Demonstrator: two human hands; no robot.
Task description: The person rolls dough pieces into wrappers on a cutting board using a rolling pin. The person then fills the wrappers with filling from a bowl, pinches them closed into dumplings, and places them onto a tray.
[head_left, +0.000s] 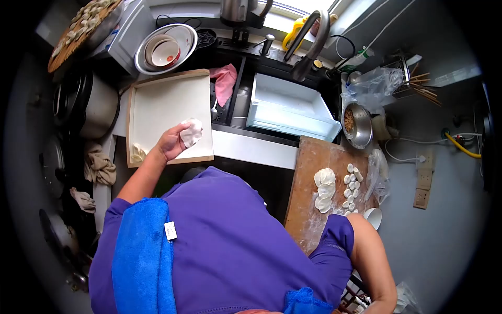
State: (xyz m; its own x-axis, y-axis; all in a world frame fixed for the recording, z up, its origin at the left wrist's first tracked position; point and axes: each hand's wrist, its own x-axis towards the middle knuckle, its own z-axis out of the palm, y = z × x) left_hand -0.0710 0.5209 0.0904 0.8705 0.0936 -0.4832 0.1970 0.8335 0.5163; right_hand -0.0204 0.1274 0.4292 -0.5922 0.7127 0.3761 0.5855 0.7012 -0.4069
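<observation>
Over the right part of a pale wood-framed tray [170,102], my left hand [171,142] holds a thin, round white dough wrapper [191,133] between thumb and fingers. A few folded dough pieces [137,154] lie in the tray's lower left corner. My right arm bends down at the lower right, and its hand is out of view. Near that arm, a floured wooden board [308,172] bears overlapping flat wrappers [325,188] and several small dough lumps [351,192].
A metal bowl with brown filling [361,125] stands beyond the board. A translucent drawer bin [287,99] sits over the sink under the faucet [308,52]. Stacked bowls [166,53] stand behind the tray, a large pot [91,104] to its left. A pink cloth [225,82] lies by the sink.
</observation>
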